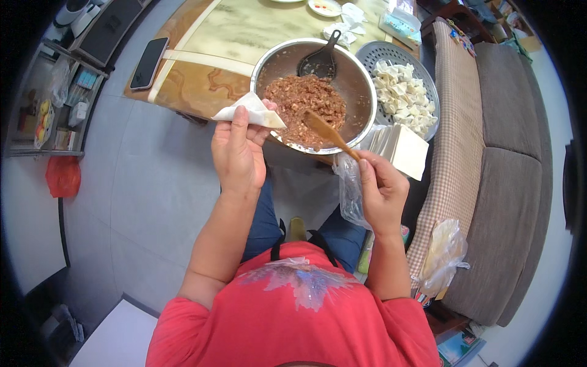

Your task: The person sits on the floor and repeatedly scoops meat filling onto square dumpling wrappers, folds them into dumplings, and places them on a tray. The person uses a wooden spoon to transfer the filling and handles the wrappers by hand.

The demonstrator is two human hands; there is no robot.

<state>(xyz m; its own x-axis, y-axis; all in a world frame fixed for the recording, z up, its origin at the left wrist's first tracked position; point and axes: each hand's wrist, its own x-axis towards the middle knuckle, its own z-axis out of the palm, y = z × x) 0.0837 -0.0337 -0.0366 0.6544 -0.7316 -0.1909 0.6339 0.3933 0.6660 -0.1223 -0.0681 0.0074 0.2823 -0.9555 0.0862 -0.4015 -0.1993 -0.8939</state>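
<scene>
My left hand (240, 147) pinches a wonton wrapper (252, 112), folded into a triangle, at the bowl's near left rim. In my right hand (383, 183) is a wooden spatula (323, 128), its blade over the minced meat filling (305, 108). The filling lies in a large steel bowl (362, 108), where a black ladle (321, 62) leans against the far wall. Right of the bowl, a perforated metal tray (367, 50) holds many folded wontons (403, 91). A stack of square wrappers (406, 149) rests beside my right hand, with a clear plastic bag (351, 183) hanging near it.
A phone (149, 63) lies on the left end of the table (206, 85). Crumpled tissues (353, 18), a small plate (324, 7) and a tissue pack (401, 27) are at the back. A sofa (509, 183) and a cloth-covered bench (454, 137) stand on the right.
</scene>
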